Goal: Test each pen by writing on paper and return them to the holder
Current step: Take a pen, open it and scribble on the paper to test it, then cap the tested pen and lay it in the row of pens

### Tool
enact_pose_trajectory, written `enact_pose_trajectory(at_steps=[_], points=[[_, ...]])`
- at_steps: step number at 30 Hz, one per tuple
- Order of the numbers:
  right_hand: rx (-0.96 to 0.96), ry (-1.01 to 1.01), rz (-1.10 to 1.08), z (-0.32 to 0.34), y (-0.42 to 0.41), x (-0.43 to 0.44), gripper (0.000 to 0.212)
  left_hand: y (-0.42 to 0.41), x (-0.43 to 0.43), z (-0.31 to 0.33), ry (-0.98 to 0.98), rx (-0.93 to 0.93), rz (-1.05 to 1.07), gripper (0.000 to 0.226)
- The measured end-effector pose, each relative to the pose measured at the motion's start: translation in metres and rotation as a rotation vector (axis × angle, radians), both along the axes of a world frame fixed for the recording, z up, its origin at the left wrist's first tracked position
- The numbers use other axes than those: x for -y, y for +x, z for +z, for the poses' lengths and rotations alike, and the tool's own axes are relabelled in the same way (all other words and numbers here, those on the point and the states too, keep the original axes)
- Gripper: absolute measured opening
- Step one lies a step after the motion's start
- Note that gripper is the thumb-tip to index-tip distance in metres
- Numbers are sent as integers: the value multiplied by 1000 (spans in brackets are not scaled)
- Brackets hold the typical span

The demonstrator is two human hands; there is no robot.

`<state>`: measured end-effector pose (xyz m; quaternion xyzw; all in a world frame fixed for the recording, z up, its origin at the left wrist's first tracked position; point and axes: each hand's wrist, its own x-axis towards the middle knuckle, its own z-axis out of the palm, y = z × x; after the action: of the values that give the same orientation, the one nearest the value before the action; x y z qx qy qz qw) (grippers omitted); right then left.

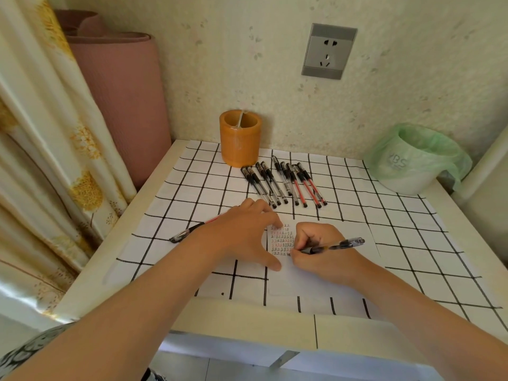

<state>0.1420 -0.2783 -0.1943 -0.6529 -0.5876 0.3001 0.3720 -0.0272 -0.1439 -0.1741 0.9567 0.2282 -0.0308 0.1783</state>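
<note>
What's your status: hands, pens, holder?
Right hand gripping black pen, writing on paper; left hand steadies paper. Pen row lies beside holder. Nothing blocking.

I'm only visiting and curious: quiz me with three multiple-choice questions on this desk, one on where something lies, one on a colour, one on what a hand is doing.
1. Where is the row of loose pens relative to the glossy cylindrical holder? A. inside it; B. before it, on the black-and-white checked tablecloth; C. behind it.
2. What colour is the holder? A. orange; B. blue; C. grey.
3. The right hand is: A. lying flat, empty; B. lifting the holder; C. gripping a clear-barrelled black pen.
Answers: 1 B, they lie side by side on the cloth; 2 A, its wall is orange; 3 C, the pen's tip meets the white paper sheet.
</note>
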Motion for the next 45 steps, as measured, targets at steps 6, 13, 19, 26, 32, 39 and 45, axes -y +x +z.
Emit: enact_pose_trajectory(at_steps=[6,13,19,26,32,39,45], points=[[-5,-1,2,-2,2,1,19,0,0,1,-1,-9,4,87],[-21,-41,19,3,-1,-1,19,0,1,2,2,-19,8,88],[-126,4,-53,5,1,0,19,-1,1,1,8,-12,11,88],[-378,61,-167,19,4,-9,12,-3,0,2,-11,7,10,82],[-408,152,-153,42,9,-27,36,-11,-14,12,-12,135,117,40],[57,115,-75,62,-17,-38,13,-34,-30,15,188,-43,341,38],[305,-45,-13,66,-34,-45,57,-49,-32,10,69,-88,429,39]])
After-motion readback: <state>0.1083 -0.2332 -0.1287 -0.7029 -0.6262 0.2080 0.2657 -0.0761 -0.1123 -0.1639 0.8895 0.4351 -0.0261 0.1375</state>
